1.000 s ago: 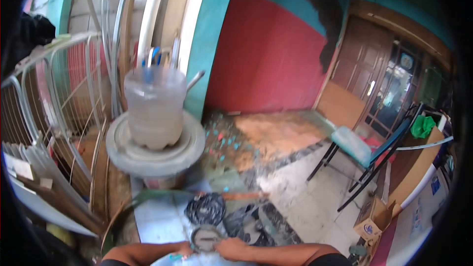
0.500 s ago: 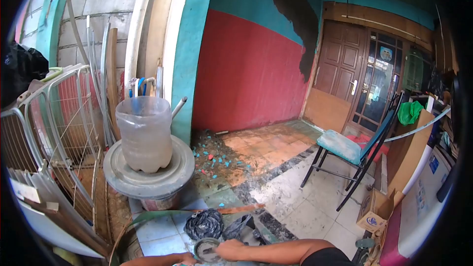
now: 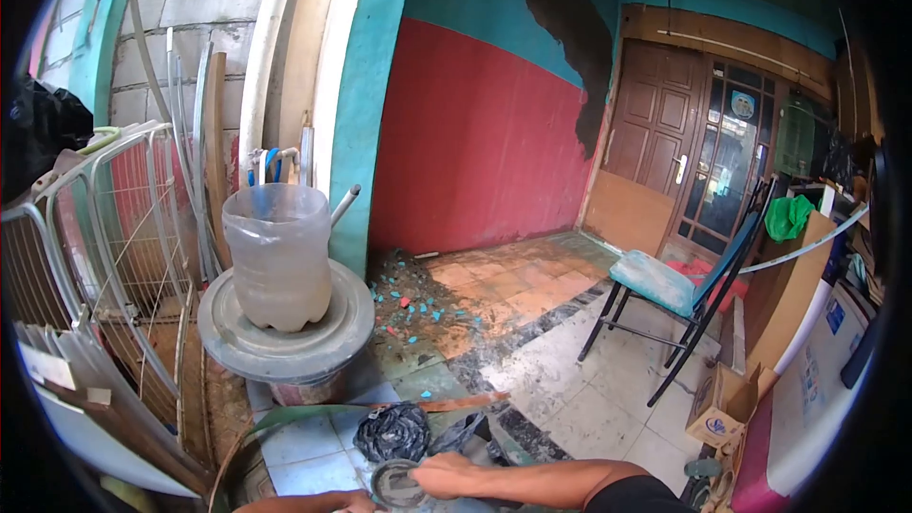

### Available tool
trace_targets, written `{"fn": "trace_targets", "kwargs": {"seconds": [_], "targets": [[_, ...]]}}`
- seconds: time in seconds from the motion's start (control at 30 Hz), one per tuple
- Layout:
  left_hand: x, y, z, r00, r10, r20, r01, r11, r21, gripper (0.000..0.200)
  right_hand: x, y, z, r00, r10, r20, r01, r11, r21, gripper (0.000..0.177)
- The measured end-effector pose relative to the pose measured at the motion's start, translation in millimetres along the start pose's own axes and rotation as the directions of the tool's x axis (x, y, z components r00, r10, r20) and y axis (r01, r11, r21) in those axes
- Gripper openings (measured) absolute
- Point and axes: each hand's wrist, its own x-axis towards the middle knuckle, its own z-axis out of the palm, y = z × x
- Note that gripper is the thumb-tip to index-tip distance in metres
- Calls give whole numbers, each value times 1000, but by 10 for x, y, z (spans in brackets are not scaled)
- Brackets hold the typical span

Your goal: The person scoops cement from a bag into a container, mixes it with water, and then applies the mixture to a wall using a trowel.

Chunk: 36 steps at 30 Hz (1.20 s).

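My right hand is closed in a fist against the right rim of a small round container at the bottom of the view. Grey matter shows inside the container. What the fist grips is hidden behind its fingers. To the container's left lies my left hand, cut off by the frame's lower edge, its fingers mostly out of sight. Just beyond the container sits a crumpled black plastic bag. Another dark plastic bag lies beyond my right hand.
A cut-off clear plastic bottle stands on a grey lid over a bucket. Rubble and teal chips lie by the red wall. A folding chair and cardboard box are right; wire racks stand left.
My right hand has shifted slightly left and up at the container's rim. My left hand has moved a little lower, and a teal bit beside it no longer shows.
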Motion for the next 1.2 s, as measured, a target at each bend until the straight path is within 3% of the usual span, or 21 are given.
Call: {"fn": "trace_targets", "kwargs": {"seconds": [0.07, 0.13, 0.17, 0.23, 0.3, 0.4, 0.5, 0.6, 0.77, 0.9, 1.0, 1.03, 1.17, 1.2], "targets": [[29, -100, 109, 997, 77, 23, -77, 997, 3, 65, -58, -76, -106, 999, -5, 33, 5, 1000, -24, 23], [275, -437, 166, 986, 162, 38, -163, 986, 23, 66, 49, 37, 287, 996, -8, 89, 12, 999, -40, 24], [721, -891, 374, 932, 356, -69, -360, 931, -56, 67, 144, 134, 604, 997, 17, 76, -15, 999, -34, 24], [632, -766, 248, 972, 234, -8, -233, 970, 64, 68, 115, 137, 556, 996, 86, -10, -85, 995, 49, 27], [435, -464, 178, 993, 120, 20, -120, 992, 30, 66, 219, 354, 467, 994, 106, 17, -106, 994, 21, 28], [304, -282, 130, 997, 65, 38, -65, 998, -15, 62, 296, 448, 411, 995, 93, 41, -91, 995, -41, 27], [227, -181, 80, 997, 45, 55, -44, 999, -33, 59, 263, 374, 565, 996, 78, -32, -79, 995, -58, 22], [223, -158, 48, 998, 39, 57, -36, 999, -40, 56, 301, 208, 797, 999, -17, 27, 18, 997, -68, 22], [219, -150, 91, 998, 25, 66, -21, 998, -62, 51, 154, 192, 164, 997, 81, -16, -81, 997, -11, 25], [219, -92, 100, 996, 20, 83, -14, 997, -74, 48, 295, 316, 558, 990, 139, 3, -139, 990, 36, 22], [263, -67, 81, 997, 19, 77, -13, 997, -77, 45, 374, 383, 1004, 999, 40, 15, -40, 999, 25, 31], [269, -73, 84, 997, 18, 79, -11, 997, -78, 45, 313, 318, 796, 999, -8, 50, 5, 998, 56, 30], [286, -56, 111, 996, 23, 87, -14, 995, -100, 42, 180, 141, 85, 997, 41, 58, -42, 999, 14, 27], [294, -41, 109, 996, 24, 88, -15, 995, -103, 42, 204, 150, 167, 996, 32, 79, -32, 999, -5, 27]]}}
